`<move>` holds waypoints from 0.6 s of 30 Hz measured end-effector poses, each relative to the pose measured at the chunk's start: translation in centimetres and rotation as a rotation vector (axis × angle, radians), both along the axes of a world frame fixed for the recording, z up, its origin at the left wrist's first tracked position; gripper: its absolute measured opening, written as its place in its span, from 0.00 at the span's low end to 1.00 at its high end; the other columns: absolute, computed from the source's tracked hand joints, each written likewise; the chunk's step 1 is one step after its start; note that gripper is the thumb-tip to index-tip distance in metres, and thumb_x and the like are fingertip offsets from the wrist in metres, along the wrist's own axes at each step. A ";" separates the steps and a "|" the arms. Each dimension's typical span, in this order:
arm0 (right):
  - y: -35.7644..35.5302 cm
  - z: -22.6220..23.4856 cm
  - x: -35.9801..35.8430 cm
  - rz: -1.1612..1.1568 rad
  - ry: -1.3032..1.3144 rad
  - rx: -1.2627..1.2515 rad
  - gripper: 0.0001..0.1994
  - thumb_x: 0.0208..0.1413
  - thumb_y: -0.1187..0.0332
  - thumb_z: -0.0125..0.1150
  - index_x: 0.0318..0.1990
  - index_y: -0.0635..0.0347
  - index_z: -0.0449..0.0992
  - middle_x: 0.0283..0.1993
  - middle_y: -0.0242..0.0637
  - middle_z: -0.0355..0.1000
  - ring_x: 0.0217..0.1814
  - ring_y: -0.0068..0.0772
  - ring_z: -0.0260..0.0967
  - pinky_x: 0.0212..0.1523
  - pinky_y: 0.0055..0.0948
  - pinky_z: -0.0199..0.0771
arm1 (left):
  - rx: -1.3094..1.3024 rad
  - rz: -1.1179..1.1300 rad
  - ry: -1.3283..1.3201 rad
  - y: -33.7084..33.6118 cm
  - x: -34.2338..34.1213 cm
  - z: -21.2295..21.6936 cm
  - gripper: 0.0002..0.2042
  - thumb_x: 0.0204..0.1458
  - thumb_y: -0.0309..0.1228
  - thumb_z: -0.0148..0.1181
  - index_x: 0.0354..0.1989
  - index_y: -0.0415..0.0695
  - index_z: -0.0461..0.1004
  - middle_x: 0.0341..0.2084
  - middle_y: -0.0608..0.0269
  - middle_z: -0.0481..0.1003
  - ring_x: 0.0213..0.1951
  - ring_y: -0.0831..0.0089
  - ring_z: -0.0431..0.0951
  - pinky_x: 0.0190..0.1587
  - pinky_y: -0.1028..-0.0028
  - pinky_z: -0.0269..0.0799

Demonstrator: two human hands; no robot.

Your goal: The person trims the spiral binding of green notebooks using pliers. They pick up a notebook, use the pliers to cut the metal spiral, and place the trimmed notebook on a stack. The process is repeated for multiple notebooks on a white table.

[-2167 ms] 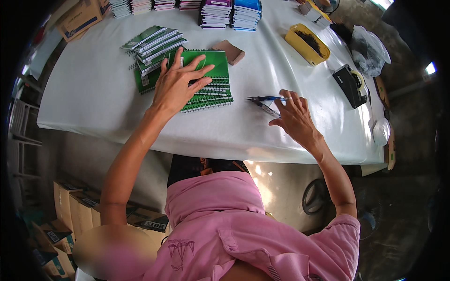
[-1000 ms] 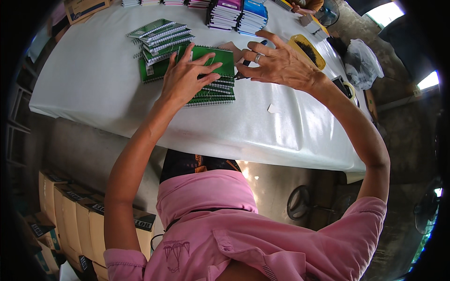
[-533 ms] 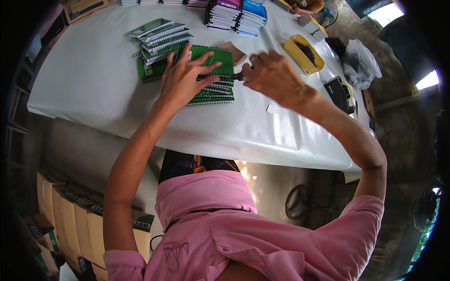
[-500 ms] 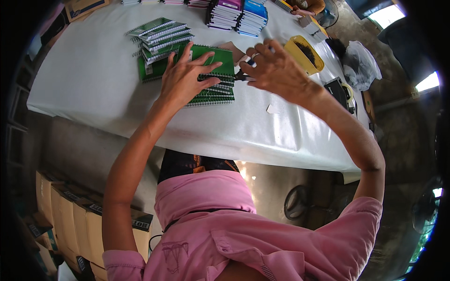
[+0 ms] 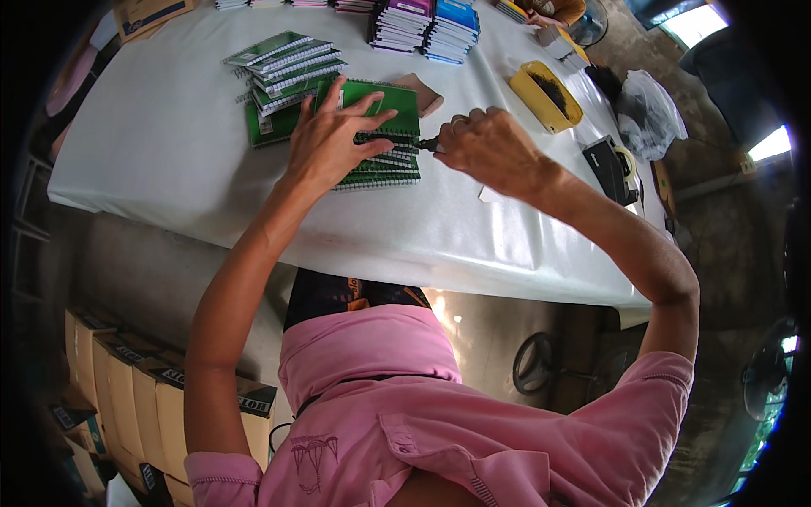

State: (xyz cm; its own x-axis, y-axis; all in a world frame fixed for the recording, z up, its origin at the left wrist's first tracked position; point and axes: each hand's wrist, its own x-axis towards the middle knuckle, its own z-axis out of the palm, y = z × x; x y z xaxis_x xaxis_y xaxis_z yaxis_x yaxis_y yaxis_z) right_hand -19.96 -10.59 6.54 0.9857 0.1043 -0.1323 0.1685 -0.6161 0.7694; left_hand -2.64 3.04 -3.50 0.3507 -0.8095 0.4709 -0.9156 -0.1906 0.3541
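Note:
My left hand [image 5: 334,139] lies with its fingers spread on green spiral-bound notebooks [image 5: 395,100], pressing the top one. Below it, the wire spirals of several more notebooks [image 5: 380,175] show in a fanned stack. My right hand [image 5: 486,145] is closed round small dark pliers [image 5: 428,144]. Their tip meets the end of a notebook's spiral at the stack's right edge; whether it bites the wire is too small to tell. To the upper left of my left hand leans another fanned pile of green notebooks [image 5: 291,72].
Purple notebooks [image 5: 401,25] and blue notebooks [image 5: 452,29] stand stacked at the back. On the right are a yellow tub [image 5: 549,95] of dark bits, a black box-like item [image 5: 610,169] and a clear plastic bag [image 5: 649,114]. Cardboard boxes [image 5: 127,397] stand on the floor at lower left.
My right hand has closed round the pliers, whose handles were spread half a second ago, and has moved slightly lower. My left hand has stayed on the notebooks.

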 end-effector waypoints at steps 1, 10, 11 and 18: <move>0.8 0.3 0.1 -0.024 0.031 -0.023 0.13 0.49 0.56 0.65 0.30 0.56 0.76 0.27 0.25 0.74 0.35 0.26 0.72 0.37 0.26 0.72 | 0.007 0.012 -0.016 0.1 0.0 0.1 0.24 0.43 0.51 0.66 0.52 0.70 0.76 0.60 0.79 0.68 0.69 0.59 0.52 0.67 0.44 0.45; -3.0 1.2 0.2 0.446 -0.014 0.055 0.19 0.47 0.59 0.67 0.48 0.45 0.75 0.48 0.26 0.65 0.58 0.24 0.59 0.65 0.36 0.56 | 0.010 0.012 0.002 0.0 -0.6 0.1 0.30 0.38 0.47 0.71 0.55 0.70 0.73 0.62 0.80 0.65 0.70 0.59 0.50 0.68 0.43 0.45; -3.3 1.1 0.4 0.467 -0.008 0.015 0.18 0.48 0.60 0.66 0.48 0.45 0.75 0.48 0.25 0.65 0.58 0.24 0.59 0.65 0.35 0.56 | 0.013 0.014 0.009 0.1 -0.6 0.2 0.30 0.37 0.46 0.71 0.55 0.70 0.73 0.62 0.80 0.65 0.70 0.59 0.50 0.68 0.43 0.45; -3.1 0.9 0.3 0.449 -0.015 0.034 0.11 0.48 0.61 0.65 0.39 0.50 0.78 0.39 0.23 0.70 0.50 0.22 0.65 0.52 0.27 0.66 | 0.023 0.007 -0.009 -0.1 -0.7 0.1 0.32 0.37 0.46 0.71 0.57 0.70 0.72 0.63 0.82 0.64 0.70 0.59 0.50 0.68 0.44 0.45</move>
